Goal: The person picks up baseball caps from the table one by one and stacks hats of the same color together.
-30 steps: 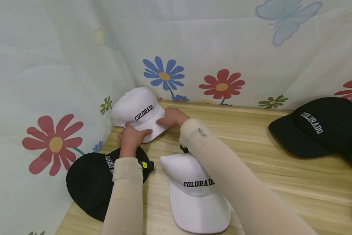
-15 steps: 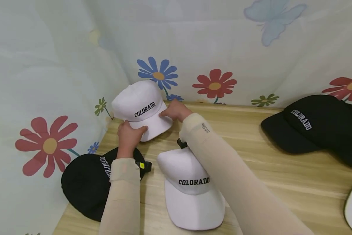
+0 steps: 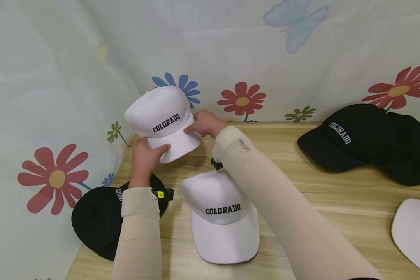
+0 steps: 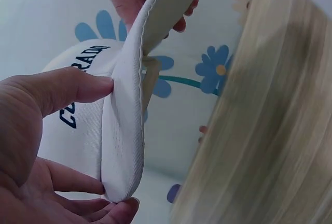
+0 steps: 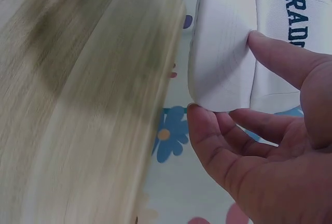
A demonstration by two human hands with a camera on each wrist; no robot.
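Held up off the wooden table is a white baseball cap (image 3: 160,109) with black COLORADO lettering, its brim toward me. My left hand (image 3: 144,157) pinches the brim's left side, thumb on top and fingers at the edge, as the left wrist view shows. On the brim's right side my right hand (image 3: 206,123) pinches the same way; the right wrist view shows its thumb (image 5: 280,58) near the seam and fingers along the edge. Below my hands lies a second white cap (image 3: 224,217). A black cap (image 3: 95,221) sits partly under my left forearm.
Black caps (image 3: 360,136) overlap at the right of the wooden table (image 3: 290,186). Part of a white brim (image 3: 416,233) enters at the right edge. A flowered cloth (image 3: 210,46) hangs behind and to the left.
Both hands have raised the white cap from the table, up before the blue flower on the cloth. The whole head view has shifted a little, so the resting caps appear further left.
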